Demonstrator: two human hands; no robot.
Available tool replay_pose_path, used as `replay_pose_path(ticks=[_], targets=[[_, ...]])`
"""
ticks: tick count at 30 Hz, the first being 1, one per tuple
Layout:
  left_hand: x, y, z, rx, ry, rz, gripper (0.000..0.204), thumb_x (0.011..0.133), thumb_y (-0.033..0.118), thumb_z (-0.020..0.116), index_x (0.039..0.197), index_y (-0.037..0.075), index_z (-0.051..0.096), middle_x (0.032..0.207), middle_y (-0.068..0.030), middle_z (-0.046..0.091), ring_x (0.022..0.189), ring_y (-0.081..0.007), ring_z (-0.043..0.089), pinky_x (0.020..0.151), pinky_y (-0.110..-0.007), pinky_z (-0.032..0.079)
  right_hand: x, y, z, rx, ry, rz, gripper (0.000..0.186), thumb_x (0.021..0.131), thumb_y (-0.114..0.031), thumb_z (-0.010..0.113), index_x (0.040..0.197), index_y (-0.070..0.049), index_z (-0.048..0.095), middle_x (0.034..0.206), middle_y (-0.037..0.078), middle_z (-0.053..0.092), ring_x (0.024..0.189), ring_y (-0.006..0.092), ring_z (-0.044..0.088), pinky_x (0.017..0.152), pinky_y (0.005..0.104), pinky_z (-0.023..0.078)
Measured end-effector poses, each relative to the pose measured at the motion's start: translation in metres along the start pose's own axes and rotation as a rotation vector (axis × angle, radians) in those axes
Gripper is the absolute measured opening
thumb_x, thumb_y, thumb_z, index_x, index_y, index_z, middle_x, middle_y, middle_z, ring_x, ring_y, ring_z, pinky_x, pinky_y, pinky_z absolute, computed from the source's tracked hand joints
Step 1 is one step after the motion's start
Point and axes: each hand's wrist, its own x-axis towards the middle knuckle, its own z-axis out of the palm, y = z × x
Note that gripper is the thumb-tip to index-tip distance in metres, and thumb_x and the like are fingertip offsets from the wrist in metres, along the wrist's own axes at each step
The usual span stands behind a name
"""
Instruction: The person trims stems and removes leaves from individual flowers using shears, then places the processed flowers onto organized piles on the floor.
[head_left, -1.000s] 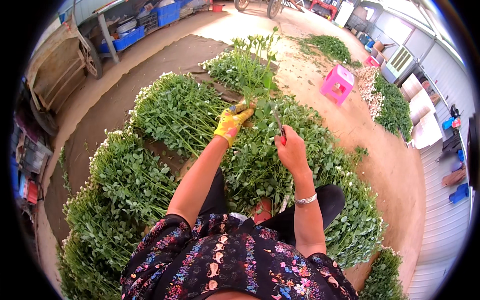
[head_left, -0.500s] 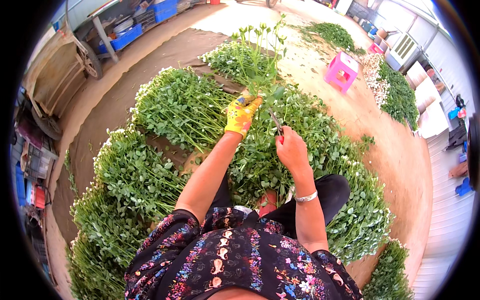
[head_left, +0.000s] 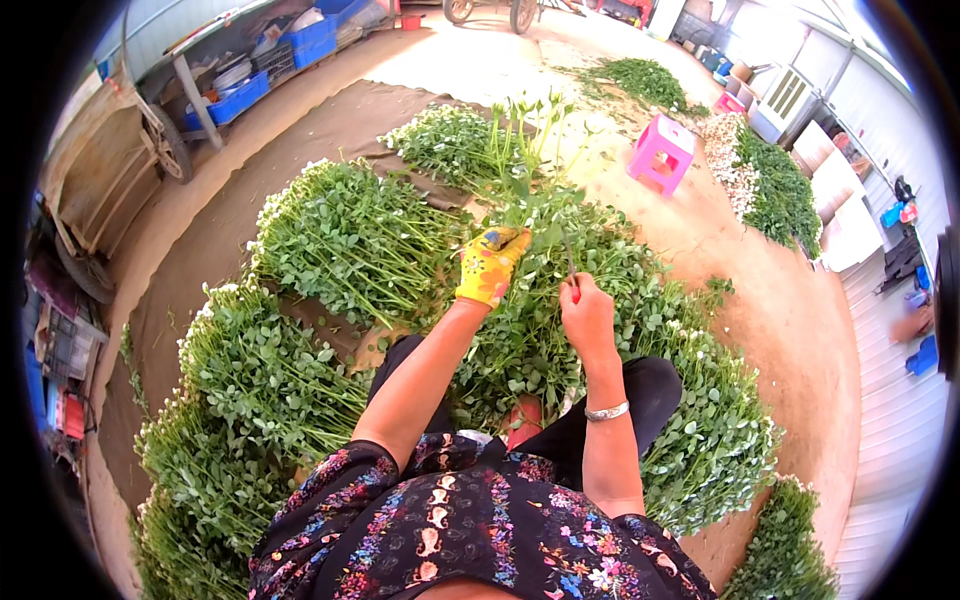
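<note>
My left hand (head_left: pixel 490 266), in a yellow flowered glove, is closed round an upright bunch of green stems (head_left: pixel 519 152) with pale buds at their tops. Just right of it, my right hand (head_left: pixel 588 322) grips a red-handled cutting tool (head_left: pixel 571 262), its thin metal blade pointing up against the bunch's leaves; whether it touches the stems I cannot tell. Below both hands lies a heap of leafy cuttings (head_left: pixel 530 340). Piles of white-budded stems (head_left: pixel 340 240) lie at left and right, around my dark-trousered legs.
A brown cloth (head_left: pixel 215 245) lies under the left piles. A pink stool (head_left: pixel 660 152) stands at upper right, near more greenery (head_left: pixel 778 200) along the wall. A cart (head_left: pixel 105 175) and shelving with blue crates (head_left: pixel 236 98) are at upper left.
Since half a second ago both hands, the bunch and the tool have shifted a little lower in the picture. Both hands keep their grip. The surroundings also shift slightly as the view moves.
</note>
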Motion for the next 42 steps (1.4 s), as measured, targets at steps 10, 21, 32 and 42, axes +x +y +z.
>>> replay_pose_path(ticks=[10, 21, 32, 42], targets=[[-0.006, -0.002, 0.011, 0.006, -0.156, -0.086, 0.018, 0.085, 0.018, 0.069, 0.094, 0.002, 0.069, 0.082, -0.0014, 0.067, 0.07, -0.0076, 0.058, 0.058, -0.024, 0.046, 0.018, -0.06, -0.077, 0.56, -0.224, 0.263, 0.028, 0.09, -0.02, 0.058, 0.108, 0.002, 0.055, 0.079, 0.012, 0.062, 0.068, 0.0225, 0.063, 0.059, 0.0341, 0.051], [-0.017, -0.006, 0.028, -0.056, -0.179, -0.016, 0.013, 0.084, 0.012, 0.069, 0.09, 0.0, 0.069, 0.076, -0.0017, 0.067, 0.064, -0.0072, 0.052, 0.058, -0.024, 0.044, 0.022, -0.036, -0.073, 1.382, -0.506, 0.42, 0.025, 0.095, -0.02, 0.052, 0.104, 0.003, 0.056, 0.073, 0.006, 0.057, 0.055, 0.0131, 0.051, 0.048, 0.0281, 0.043], [-0.021, 0.008, 0.031, -0.043, -0.213, -0.095, 0.014, 0.084, 0.011, 0.069, 0.093, 0.001, 0.07, 0.079, -0.0012, 0.067, 0.064, -0.0051, 0.053, 0.057, -0.022, 0.044, 0.016, -0.04, -0.079, 1.557, -0.47, 0.29, 0.026, 0.095, -0.021, 0.051, 0.103, 0.002, 0.057, 0.07, 0.005, 0.054, 0.05, 0.0107, 0.045, 0.044, 0.0256, 0.036], [-0.014, -0.023, 0.028, -0.339, -0.286, -0.149, 0.012, 0.085, 0.009, 0.067, 0.092, -0.001, 0.068, 0.082, -0.0032, 0.067, 0.072, -0.0094, 0.057, 0.064, -0.025, 0.047, 0.009, -0.052, -0.077, 1.649, -0.642, 0.31, 0.035, 0.094, -0.025, 0.05, 0.113, 0.004, 0.053, 0.081, 0.009, 0.055, 0.066, 0.0198, 0.052, 0.061, 0.0365, 0.044]])
